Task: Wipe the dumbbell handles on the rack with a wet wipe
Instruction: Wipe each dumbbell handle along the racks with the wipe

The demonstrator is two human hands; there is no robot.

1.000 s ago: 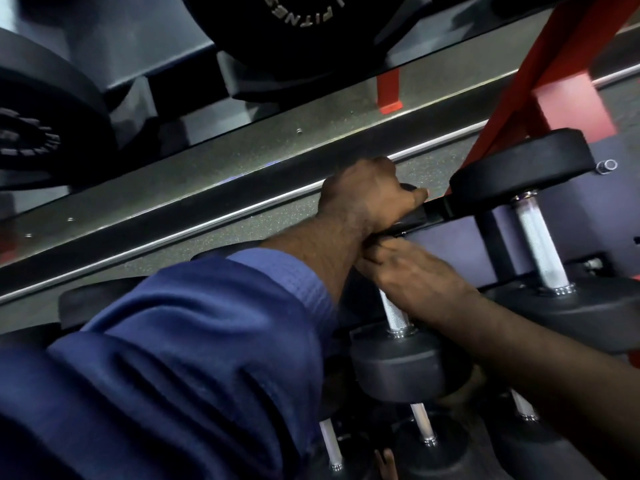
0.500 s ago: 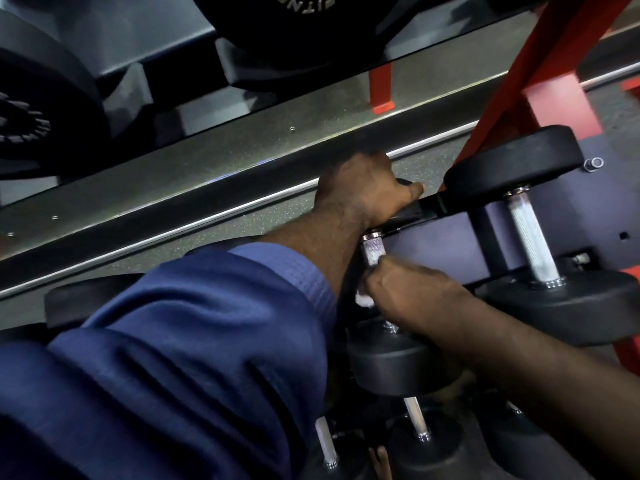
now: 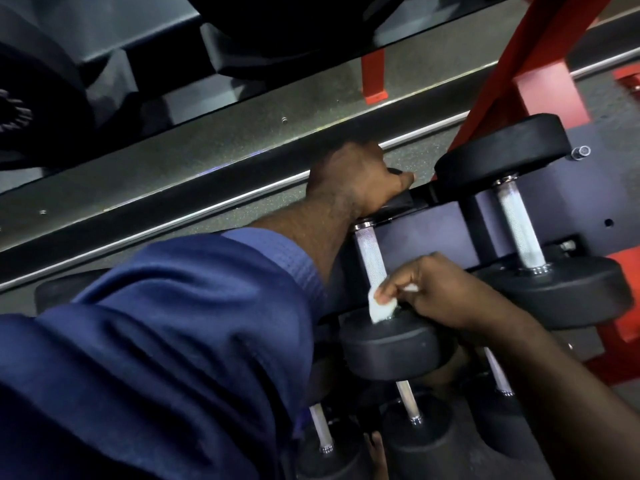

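1. White and crumpled, the wet wipe [image 3: 381,308] is pinched in my right hand [image 3: 436,292]; it touches the low end of the knurled steel dumbbell handle [image 3: 370,258], just above the black round near head [image 3: 391,344].
2. My left hand [image 3: 353,181], at 12 o'clock from the wipe, curls over the black far head [image 3: 401,202].
3. A second black steel-handled dumbbell [image 3: 519,230] lies at 3 o'clock on the red-framed metal rack [image 3: 533,84].

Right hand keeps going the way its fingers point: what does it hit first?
The right hand, pinching the white wet wipe, meets the knurled steel dumbbell handle at once; past it, likely the left forearm.
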